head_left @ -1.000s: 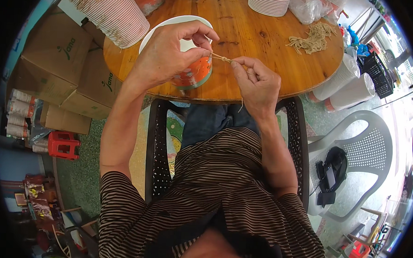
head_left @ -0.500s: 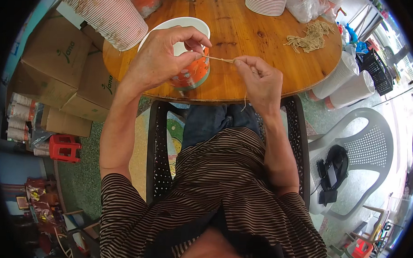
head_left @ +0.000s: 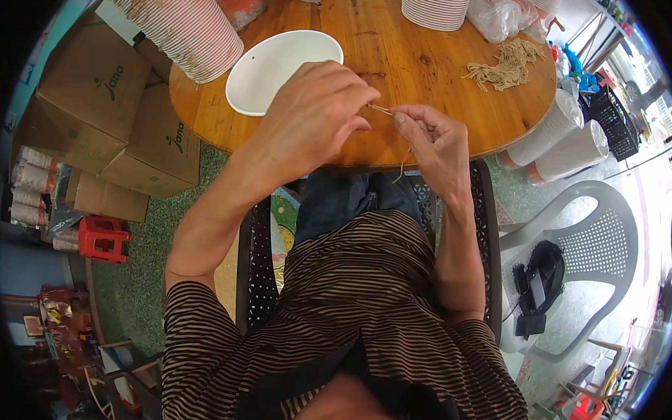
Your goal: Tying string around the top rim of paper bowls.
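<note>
A thin tan string (head_left: 382, 109) runs tight between my two hands, above the near edge of the table. My left hand (head_left: 315, 117) is closed with the fingertips on one end of it. My right hand (head_left: 438, 143) pinches the other part between thumb and forefinger, and a loose tail dangles below its palm. Partly behind my left hand, a white paper bucket (head_left: 271, 58) with an open top sits on the table; a small hole shows in its inner wall near the rim. My left hand hides the bucket's front side.
On the wooden table (head_left: 371, 48) lie a bundle of tan strings (head_left: 506, 65) and, at far left, a tilted stack of paper buckets (head_left: 183, 31). Another bucket stack (head_left: 435, 7) stands at the back. Cardboard boxes (head_left: 92, 90) fill the left; a grey chair (head_left: 594, 241) is at right.
My left hand has turned over and shifted right and nearer, closing the gap to my right hand. The visible string span is shorter. My right hand has moved slightly right and nearer.
</note>
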Motion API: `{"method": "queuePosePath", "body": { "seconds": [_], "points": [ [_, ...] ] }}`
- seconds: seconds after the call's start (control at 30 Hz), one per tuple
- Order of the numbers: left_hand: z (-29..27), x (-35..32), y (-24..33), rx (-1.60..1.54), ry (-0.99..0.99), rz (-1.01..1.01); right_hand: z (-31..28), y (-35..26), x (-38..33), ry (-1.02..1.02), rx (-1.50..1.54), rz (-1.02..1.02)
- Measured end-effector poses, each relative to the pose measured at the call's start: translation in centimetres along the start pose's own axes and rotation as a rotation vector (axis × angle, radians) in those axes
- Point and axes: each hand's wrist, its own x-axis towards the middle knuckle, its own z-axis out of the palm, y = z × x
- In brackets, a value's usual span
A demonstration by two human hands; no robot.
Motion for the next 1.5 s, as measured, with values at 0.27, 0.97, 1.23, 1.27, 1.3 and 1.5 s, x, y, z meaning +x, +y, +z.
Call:
{"method": "queuePosePath", "body": {
  "seconds": [0.27,0.97,1.23,1.27,1.3,1.5],
  "points": [
    [1.2,-0.2,-1.1,0.073,-0.026,0.001,-0.2,-0.6,-0.6,0.024,-0.069,-0.009],
    [-0.5,-4.1,-3.6,0.095,0.219,-0.071,-2.3,-2.9,-3.1,-0.050,0.059,-0.097],
    [-0.5,-3.3,-2.2,0.091,0.263,-0.031,-1.8,-2.9,-3.2,-0.081,0.096,-0.083],
    [-0.5,-3.3,-2.3,0.127,0.250,0.005,-1.8,-3.1,-3.2,-0.083,0.095,-0.084],
    [-0.5,-3.4,-2.5,0.128,0.252,0.002,-1.9,-3.2,-3.2,-0.089,0.102,-0.078],
    [-0.4,-3.9,-3.1,0.227,0.214,0.037,-2.1,-3.6,-3.4,-0.085,0.055,-0.136]
  ]
}}
